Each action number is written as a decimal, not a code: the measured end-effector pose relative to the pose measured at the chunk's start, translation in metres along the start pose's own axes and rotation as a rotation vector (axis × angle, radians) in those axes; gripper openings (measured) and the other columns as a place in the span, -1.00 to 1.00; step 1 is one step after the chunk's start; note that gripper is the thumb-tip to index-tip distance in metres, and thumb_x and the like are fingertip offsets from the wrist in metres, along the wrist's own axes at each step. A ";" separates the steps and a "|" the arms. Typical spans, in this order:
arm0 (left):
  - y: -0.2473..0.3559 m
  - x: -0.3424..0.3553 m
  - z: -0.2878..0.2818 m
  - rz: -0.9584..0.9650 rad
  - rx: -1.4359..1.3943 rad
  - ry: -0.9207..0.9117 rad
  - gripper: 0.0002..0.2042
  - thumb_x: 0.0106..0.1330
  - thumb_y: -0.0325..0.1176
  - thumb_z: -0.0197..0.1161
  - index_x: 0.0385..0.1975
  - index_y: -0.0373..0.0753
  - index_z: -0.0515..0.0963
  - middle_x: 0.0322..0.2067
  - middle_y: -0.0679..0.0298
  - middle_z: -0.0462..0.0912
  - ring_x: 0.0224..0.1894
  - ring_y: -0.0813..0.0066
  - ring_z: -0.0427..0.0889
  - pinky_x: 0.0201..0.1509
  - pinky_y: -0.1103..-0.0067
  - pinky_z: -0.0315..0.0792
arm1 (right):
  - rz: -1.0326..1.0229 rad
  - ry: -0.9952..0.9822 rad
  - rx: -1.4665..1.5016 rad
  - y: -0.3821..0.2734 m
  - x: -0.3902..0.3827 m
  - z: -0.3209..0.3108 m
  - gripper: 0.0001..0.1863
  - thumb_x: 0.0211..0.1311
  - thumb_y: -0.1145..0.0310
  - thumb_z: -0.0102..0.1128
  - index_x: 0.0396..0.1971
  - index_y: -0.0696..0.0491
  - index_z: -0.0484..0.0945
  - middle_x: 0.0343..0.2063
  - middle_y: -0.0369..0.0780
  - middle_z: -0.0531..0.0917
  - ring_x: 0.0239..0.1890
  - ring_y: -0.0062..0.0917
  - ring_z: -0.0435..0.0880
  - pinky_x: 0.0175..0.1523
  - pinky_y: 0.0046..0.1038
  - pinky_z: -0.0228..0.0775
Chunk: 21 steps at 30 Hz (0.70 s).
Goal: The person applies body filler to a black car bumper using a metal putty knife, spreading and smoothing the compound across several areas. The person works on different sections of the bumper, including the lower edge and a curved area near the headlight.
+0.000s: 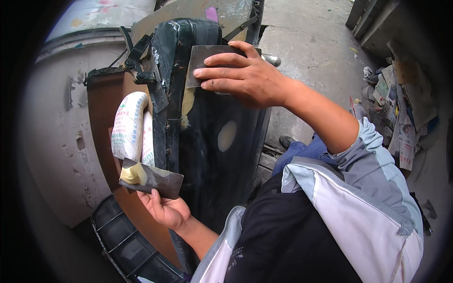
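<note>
My left hand grips the lower edge of a flat, dark putty spreader, with a lump of pale yellow putty at its left end. Higher up, my right hand holds a second dark spreader, fingers spread over its face. That plate lies against the upper part of a black, door-like vehicle panel. Below the plate, a yellow putty smear runs along the panel's left edge. A pale oval patch marks the panel's face. My right thumb is hidden.
White printed sacks stand left of the panel, beside a rusty brown curved body part. A black hinge bracket juts out near the panel's top. Lower left is a black ribbed piece. Piled papers lie on the right beyond the concrete floor.
</note>
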<state>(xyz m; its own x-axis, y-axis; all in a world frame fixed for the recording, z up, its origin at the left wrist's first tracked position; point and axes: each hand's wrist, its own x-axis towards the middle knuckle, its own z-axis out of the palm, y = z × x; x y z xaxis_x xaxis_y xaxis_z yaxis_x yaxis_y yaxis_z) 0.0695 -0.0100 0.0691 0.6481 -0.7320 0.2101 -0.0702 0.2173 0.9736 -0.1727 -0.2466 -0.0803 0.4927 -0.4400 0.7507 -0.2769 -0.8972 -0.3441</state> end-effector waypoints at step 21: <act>-0.001 -0.001 0.000 0.011 0.018 -0.005 -0.46 0.41 -0.60 -0.01 0.42 -0.43 0.22 0.34 -0.03 0.43 0.38 0.15 0.44 0.55 0.23 0.23 | 0.360 0.196 0.129 -0.065 0.001 0.008 -0.47 0.17 0.50 0.25 0.20 -0.02 0.55 0.31 -0.32 0.56 0.26 -0.35 0.51 0.21 -0.24 0.20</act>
<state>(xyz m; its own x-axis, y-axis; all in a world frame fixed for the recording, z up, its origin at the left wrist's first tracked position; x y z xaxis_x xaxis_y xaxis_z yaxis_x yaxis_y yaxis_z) 0.0689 -0.0100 0.0680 0.6437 -0.7326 0.2212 -0.0913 0.2135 0.9727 -0.1479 -0.1887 -0.0613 0.2136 -0.7216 0.6586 -0.2911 -0.6905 -0.6622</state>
